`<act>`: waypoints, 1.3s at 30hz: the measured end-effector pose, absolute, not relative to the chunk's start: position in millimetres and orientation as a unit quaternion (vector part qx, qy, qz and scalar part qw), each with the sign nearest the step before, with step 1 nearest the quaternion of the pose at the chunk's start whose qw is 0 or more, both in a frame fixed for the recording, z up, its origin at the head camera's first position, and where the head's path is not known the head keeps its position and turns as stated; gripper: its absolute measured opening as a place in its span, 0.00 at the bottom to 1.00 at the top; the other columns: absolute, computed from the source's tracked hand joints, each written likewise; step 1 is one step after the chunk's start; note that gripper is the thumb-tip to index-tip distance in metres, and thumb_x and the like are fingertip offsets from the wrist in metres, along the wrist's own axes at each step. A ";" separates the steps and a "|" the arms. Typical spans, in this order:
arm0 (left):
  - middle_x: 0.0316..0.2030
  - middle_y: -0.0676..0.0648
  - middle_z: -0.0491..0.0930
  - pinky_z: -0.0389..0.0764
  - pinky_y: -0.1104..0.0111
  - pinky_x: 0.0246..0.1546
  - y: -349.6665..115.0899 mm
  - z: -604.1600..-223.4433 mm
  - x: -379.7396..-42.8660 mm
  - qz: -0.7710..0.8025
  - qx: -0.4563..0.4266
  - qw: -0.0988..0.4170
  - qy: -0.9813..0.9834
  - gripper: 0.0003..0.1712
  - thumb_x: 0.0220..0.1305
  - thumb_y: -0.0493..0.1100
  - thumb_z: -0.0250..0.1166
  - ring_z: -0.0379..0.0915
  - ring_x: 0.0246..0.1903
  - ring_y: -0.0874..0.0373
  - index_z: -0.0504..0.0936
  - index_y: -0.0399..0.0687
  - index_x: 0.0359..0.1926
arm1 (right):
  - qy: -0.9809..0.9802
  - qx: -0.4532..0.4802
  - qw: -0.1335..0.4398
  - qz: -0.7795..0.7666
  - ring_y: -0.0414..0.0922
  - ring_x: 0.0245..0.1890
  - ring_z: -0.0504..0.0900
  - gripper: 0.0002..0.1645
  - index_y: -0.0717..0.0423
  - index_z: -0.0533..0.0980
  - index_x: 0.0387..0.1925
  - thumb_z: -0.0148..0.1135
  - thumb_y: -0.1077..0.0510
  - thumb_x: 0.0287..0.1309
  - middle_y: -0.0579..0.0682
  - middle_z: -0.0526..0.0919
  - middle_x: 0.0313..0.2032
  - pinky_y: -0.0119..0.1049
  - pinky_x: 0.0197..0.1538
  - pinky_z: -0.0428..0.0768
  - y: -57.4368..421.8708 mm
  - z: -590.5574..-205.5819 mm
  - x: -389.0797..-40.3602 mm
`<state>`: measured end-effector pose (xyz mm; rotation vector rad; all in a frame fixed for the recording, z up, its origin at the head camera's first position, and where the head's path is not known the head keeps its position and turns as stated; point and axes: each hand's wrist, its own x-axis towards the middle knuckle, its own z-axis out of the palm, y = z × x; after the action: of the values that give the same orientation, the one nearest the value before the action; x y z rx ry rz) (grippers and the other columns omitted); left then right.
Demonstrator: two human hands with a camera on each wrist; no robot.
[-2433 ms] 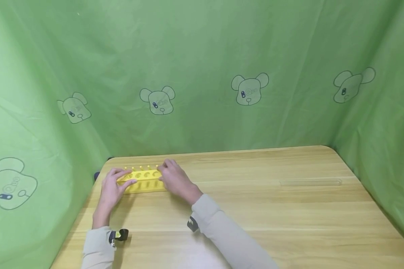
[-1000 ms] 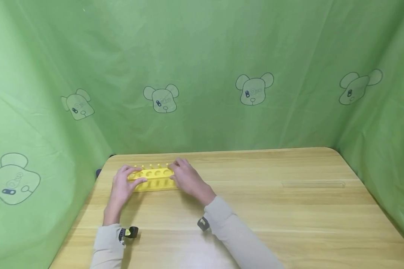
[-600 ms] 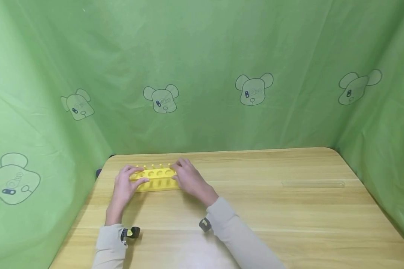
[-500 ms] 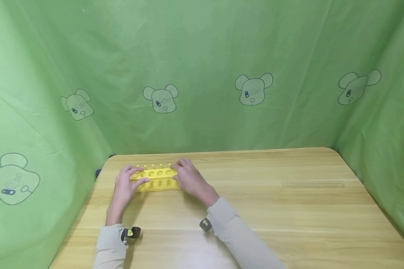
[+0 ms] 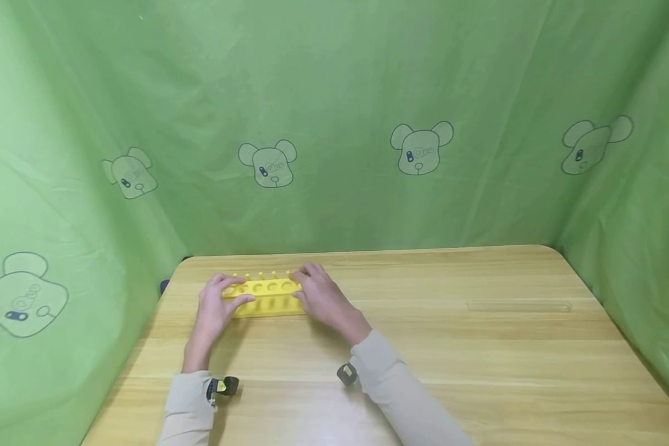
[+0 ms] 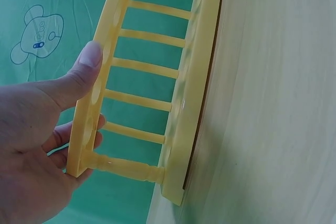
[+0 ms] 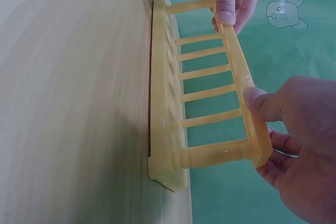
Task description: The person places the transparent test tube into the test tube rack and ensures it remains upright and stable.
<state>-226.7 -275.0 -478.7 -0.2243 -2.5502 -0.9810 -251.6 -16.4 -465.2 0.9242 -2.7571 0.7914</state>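
I see one yellow rack (image 5: 266, 291) at the far left part of one wooden table (image 5: 424, 371), upright between two hands. The left hand (image 5: 214, 306) pinches one end of its top board, thumb in front and fingers behind; the right hand (image 5: 326, 297) pinches the other end in the same manner. From the left wrist I count six thin pegs (image 6: 152, 37) – from the right wrist, two thick posts (image 7: 215, 155). One clear tube (image 5: 518, 306) lies well apart, to the right. At least five animal heads (image 5: 418, 158) decorate the green curtain (image 5: 340, 74).
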 end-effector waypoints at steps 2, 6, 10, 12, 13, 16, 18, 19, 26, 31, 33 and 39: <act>0.47 0.36 0.80 0.78 0.47 0.58 -273.0 -478.7 -226.8 -0.356 -0.079 0.198 -0.910 0.26 0.49 0.41 0.82 0.77 0.50 0.38 0.87 0.36 0.49 | -0.913 0.303 0.061 0.266 0.48 0.60 0.72 0.26 0.60 0.75 0.66 0.64 0.57 0.70 0.52 0.76 0.57 0.37 0.66 0.76 -14.7 -465.6 -251.4; 0.47 0.36 0.80 0.78 0.46 0.59 -269.5 -478.3 -227.0 -0.360 -0.081 0.194 -0.909 0.26 0.49 0.41 0.82 0.76 0.51 0.38 0.87 0.35 0.50 | -0.913 0.299 0.059 0.270 0.47 0.60 0.72 0.26 0.59 0.75 0.66 0.63 0.57 0.71 0.51 0.76 0.57 0.37 0.65 0.77 -11.1 -466.6 -251.8; 0.48 0.35 0.80 0.77 0.45 0.59 -267.5 -479.3 -227.6 -0.359 -0.085 0.194 -0.909 0.25 0.50 0.40 0.81 0.76 0.51 0.37 0.87 0.36 0.50 | -0.910 0.301 0.063 0.279 0.48 0.60 0.72 0.25 0.59 0.75 0.66 0.64 0.57 0.71 0.51 0.76 0.57 0.37 0.64 0.77 -7.4 -466.8 -252.3; 0.48 0.35 0.80 0.76 0.44 0.59 -266.4 -479.5 -228.1 -0.359 -0.088 0.192 -0.909 0.25 0.50 0.39 0.81 0.76 0.51 0.37 0.87 0.37 0.50 | -0.909 0.302 0.064 0.280 0.48 0.60 0.72 0.25 0.59 0.75 0.65 0.64 0.57 0.70 0.51 0.76 0.57 0.38 0.64 0.78 -4.9 -466.9 -252.5; 0.48 0.35 0.80 0.76 0.44 0.59 -265.7 -479.4 -228.2 -0.359 -0.090 0.191 -0.909 0.24 0.51 0.39 0.81 0.76 0.51 0.37 0.87 0.37 0.50 | -0.909 0.303 0.065 0.279 0.48 0.59 0.72 0.25 0.59 0.75 0.65 0.64 0.57 0.70 0.51 0.76 0.57 0.38 0.64 0.78 -3.6 -467.0 -252.7; 0.48 0.35 0.80 0.76 0.44 0.60 -263.2 -478.5 -228.5 -0.363 -0.101 0.185 -0.908 0.23 0.52 0.38 0.80 0.77 0.51 0.37 0.87 0.37 0.50 | -0.910 0.303 0.069 0.274 0.48 0.59 0.73 0.25 0.59 0.76 0.65 0.65 0.57 0.69 0.51 0.76 0.56 0.39 0.64 0.78 0.5 -468.0 -253.5; 0.48 0.35 0.81 0.76 0.44 0.60 -262.0 -477.8 -228.6 -0.362 -0.110 0.182 -0.908 0.23 0.53 0.38 0.79 0.77 0.51 0.37 0.87 0.36 0.50 | -0.911 0.305 0.072 0.270 0.49 0.58 0.73 0.24 0.59 0.76 0.64 0.65 0.57 0.69 0.52 0.77 0.56 0.39 0.63 0.78 3.0 -468.6 -254.3; 0.48 0.35 0.81 0.76 0.44 0.60 -261.6 -477.4 -228.7 -0.362 -0.114 0.181 -0.907 0.22 0.53 0.38 0.79 0.77 0.51 0.37 0.87 0.36 0.50 | -0.910 0.306 0.073 0.269 0.49 0.58 0.73 0.24 0.59 0.76 0.64 0.65 0.57 0.69 0.52 0.77 0.56 0.39 0.63 0.78 4.1 -468.9 -254.9; 0.48 0.36 0.82 0.70 0.40 0.63 -261.4 -474.4 -229.1 -0.352 -0.128 0.167 -0.912 0.23 0.54 0.37 0.78 0.77 0.52 0.37 0.86 0.36 0.51 | -0.907 0.319 0.074 0.265 0.49 0.58 0.73 0.24 0.60 0.76 0.64 0.65 0.57 0.70 0.52 0.77 0.56 0.38 0.63 0.78 10.8 -470.0 -256.7; 0.48 0.36 0.84 0.73 0.41 0.62 -260.0 -473.5 -230.6 -0.343 -0.143 0.163 -0.914 0.23 0.53 0.36 0.78 0.79 0.52 0.37 0.85 0.35 0.51 | -0.907 0.314 0.073 0.269 0.48 0.57 0.73 0.25 0.59 0.76 0.65 0.66 0.58 0.69 0.52 0.76 0.55 0.38 0.63 0.79 16.3 -468.7 -255.6; 0.49 0.36 0.84 0.75 0.43 0.62 -258.3 -472.9 -230.9 -0.344 -0.142 0.161 -0.914 0.23 0.53 0.36 0.78 0.79 0.52 0.37 0.85 0.35 0.52 | -0.906 0.317 0.075 0.269 0.48 0.56 0.73 0.25 0.59 0.76 0.65 0.66 0.59 0.68 0.51 0.76 0.55 0.38 0.62 0.79 18.6 -468.5 -255.5; 0.50 0.34 0.84 0.76 0.45 0.63 -251.9 -472.0 -231.7 -0.349 -0.141 0.159 -0.913 0.24 0.54 0.36 0.78 0.79 0.54 0.36 0.84 0.33 0.52 | -0.906 0.322 0.084 0.262 0.48 0.55 0.73 0.25 0.60 0.76 0.64 0.66 0.58 0.68 0.52 0.76 0.54 0.39 0.61 0.79 25.3 -468.5 -256.4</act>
<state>-231.7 -251.9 -472.0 -0.4018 -2.6089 -0.9990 -256.4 25.3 -468.5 0.9605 -2.7045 0.7808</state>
